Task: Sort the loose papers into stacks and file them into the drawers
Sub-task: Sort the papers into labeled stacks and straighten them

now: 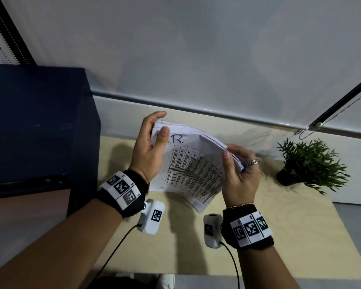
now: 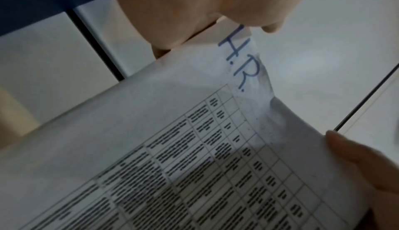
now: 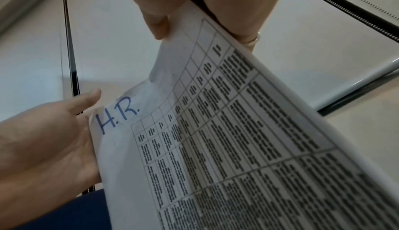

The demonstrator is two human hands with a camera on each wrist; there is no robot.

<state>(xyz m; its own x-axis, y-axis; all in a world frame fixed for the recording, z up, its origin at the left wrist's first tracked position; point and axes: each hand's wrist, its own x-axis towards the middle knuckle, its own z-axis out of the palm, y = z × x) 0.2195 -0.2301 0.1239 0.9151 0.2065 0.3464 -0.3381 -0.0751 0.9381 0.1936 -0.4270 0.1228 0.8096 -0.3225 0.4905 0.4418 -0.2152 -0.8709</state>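
I hold the stack of papers (image 1: 193, 170) in the air above the bench (image 1: 269, 215), one grip on each side. My left hand (image 1: 148, 149) takes the top left corner, thumb laid on the front sheet beside the blue handwritten "H.R." and fingers curled round behind the edge. My right hand (image 1: 239, 174) pinches the right edge, thumb in front and fingers behind, a ring (image 1: 251, 162) on one finger. The stack bows between my hands, its top sheet printed with a table of dark text. The sheets fan slightly along the upper edge. A dark blue cabinet (image 1: 38, 126) stands to my left, and a small potted plant (image 1: 310, 163) sits on the bench to my right, apart from the papers.
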